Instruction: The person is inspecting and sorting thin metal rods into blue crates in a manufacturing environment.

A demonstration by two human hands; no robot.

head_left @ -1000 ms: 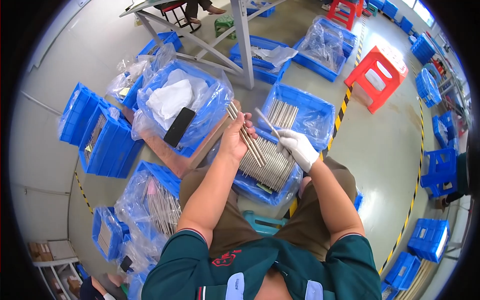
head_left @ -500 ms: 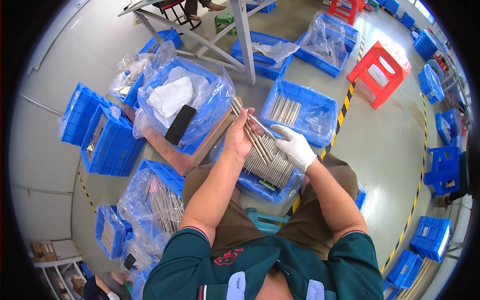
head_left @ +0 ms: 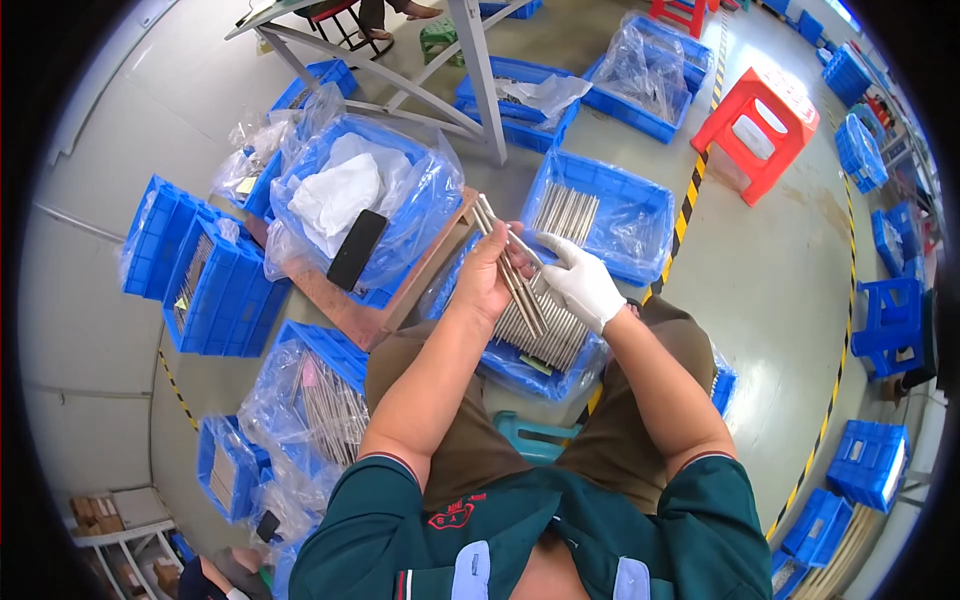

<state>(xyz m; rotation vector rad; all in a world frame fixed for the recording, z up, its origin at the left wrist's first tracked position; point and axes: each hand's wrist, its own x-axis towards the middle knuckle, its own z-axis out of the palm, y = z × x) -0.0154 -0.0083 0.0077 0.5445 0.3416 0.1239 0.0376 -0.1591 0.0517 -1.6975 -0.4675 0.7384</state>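
Note:
Several slim metal rods (head_left: 527,308) lie slanted in my bare left hand (head_left: 482,282), its fingers wrapped round them. My right hand (head_left: 588,290), in a white glove, pinches the near end of one metal rod (head_left: 524,248), whose far end rests by my left fingers. Below both hands, between my knees, a plastic-lined blue crate (head_left: 568,386) holds rows of similar rods (head_left: 562,340), partly hidden by my hands. Just beyond it, another lined blue crate (head_left: 652,228) has a shorter row of rods (head_left: 567,212) on its left side.
At the left, a lined crate (head_left: 415,232) with white cloth and a black phone (head_left: 357,250) sits on a brown box (head_left: 345,318). Nearer me is a bagged crate of rods (head_left: 335,410). A table leg (head_left: 480,85) stands ahead; a red stool (head_left: 758,130) is right, beyond striped floor tape.
The single rod and my right hand have shifted slightly toward my left hand, with the rod sliding in closer to the bundle. My left hand keeps its hold.

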